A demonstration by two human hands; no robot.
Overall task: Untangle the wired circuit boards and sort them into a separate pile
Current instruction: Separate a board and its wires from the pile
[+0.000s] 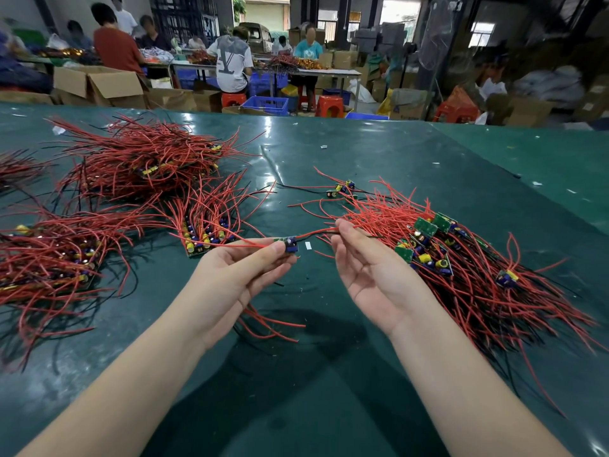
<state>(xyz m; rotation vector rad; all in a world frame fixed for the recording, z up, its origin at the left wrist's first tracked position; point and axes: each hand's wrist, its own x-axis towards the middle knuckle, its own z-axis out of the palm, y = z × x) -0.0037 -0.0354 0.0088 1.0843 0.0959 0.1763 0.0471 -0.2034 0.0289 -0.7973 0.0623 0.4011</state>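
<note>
Board in hand: one small circuit board [287, 244], green with a blue capacitor on it, held above the surface [346, 153] between the two hands.
Left grip: left hand [237, 275] palm up, thumb and fingertips pinched on the board.
Right grip: right hand [365, 268] palm up, fingers loosely curled; fingertips touch the red wire [316, 233] leaving the board. Whether they pinch it or only guide it, I cannot tell.
Key relation: the wire runs from the board rightward and slightly away from the person, into the tangled heap [461, 258]. Long axis roughly left to right across the view. The right hand sits on that line, just beside the heap's near edge; the left hand is at the free end.
Other lead: a second red lead [230, 244] trails left from the board toward the small sorted bundle [206, 225].
Judgement: step in hand is freeing this board's wire from the heap; a pull to the left along the wire's axis, right hand steadying, looks suitable. Snagging on neighbouring wires is the risk.
Destination: likely the small bundle or the left pile [56, 258], both nearer the left hand. A larger pile [141, 159] lies farther back.
Surface: dark green glossy sheet, scattered white scraps.
Room: workshop; seated people at far tables, cardboard boxes [99, 85], blue crates [267, 105], red stools [329, 106].
</note>
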